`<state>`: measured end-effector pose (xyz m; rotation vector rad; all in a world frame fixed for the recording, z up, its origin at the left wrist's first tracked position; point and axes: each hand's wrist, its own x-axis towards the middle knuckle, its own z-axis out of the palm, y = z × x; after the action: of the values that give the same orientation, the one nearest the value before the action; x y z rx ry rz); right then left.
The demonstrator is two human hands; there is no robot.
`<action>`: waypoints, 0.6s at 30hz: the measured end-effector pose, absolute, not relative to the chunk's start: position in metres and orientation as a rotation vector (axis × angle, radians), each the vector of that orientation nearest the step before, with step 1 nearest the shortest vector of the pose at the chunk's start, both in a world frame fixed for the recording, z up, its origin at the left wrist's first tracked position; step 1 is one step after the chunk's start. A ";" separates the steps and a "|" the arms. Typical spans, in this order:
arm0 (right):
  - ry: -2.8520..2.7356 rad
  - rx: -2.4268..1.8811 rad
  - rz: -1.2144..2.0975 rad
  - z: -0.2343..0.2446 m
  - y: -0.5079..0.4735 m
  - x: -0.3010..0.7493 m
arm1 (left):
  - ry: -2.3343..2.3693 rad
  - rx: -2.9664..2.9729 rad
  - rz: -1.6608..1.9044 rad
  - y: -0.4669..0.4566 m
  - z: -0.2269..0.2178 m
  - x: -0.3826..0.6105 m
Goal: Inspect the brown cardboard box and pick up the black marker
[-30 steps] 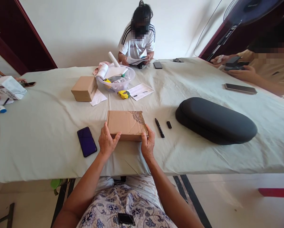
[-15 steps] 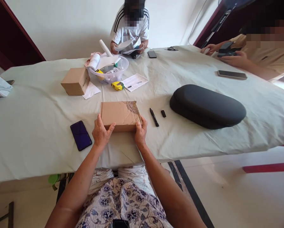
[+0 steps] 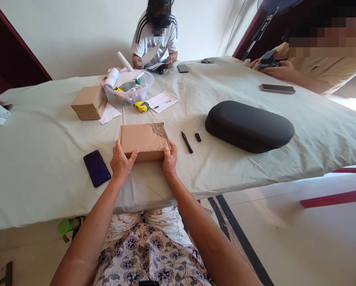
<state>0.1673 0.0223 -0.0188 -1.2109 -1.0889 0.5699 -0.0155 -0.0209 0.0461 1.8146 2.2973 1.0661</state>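
Note:
A brown cardboard box [image 3: 142, 137] lies flat on the cloth-covered table in front of me, with dark curved line drawing at its far right corner. My left hand [image 3: 122, 162] grips its near left corner, thumb along the front edge. At the near right corner my right hand [image 3: 170, 158] holds the box, thumb on top. Beyond the right hand lie a black pen [image 3: 187, 142] and its separate black cap [image 3: 198, 137]. To the left of my left hand is a dark smartphone [image 3: 97, 168]. The box's underside is hidden.
A large black case [image 3: 251, 126] lies to the right. Farther back are a second cardboard box [image 3: 89, 103], a plastic basin [image 3: 149, 82] of items, a yellow tape measure [image 3: 141, 106] and a paper sheet [image 3: 166, 102]. Two people sit at the table, one holding papers [image 3: 151, 55].
The whole view has shifted slightly, so things appear a little farther left. Both hands keep their hold on the box. The seated person's papers have tilted up a bit.

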 end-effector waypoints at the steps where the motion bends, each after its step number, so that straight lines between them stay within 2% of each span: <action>1: -1.090 -1.210 0.571 -0.019 0.023 0.167 | 2.304 1.810 1.065 -0.021 0.046 -0.016; 10: -1.101 -1.200 0.595 -0.020 0.023 0.170 | 2.340 1.784 0.965 -0.021 0.050 -0.015; 18: -1.101 -1.189 0.570 -0.018 0.023 0.170 | 2.307 1.830 1.102 -0.020 0.044 -0.016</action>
<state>0.1697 0.0226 -0.0184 -1.1892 -1.1013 0.5699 -0.0160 -0.0195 0.0442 1.8303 2.3069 1.1018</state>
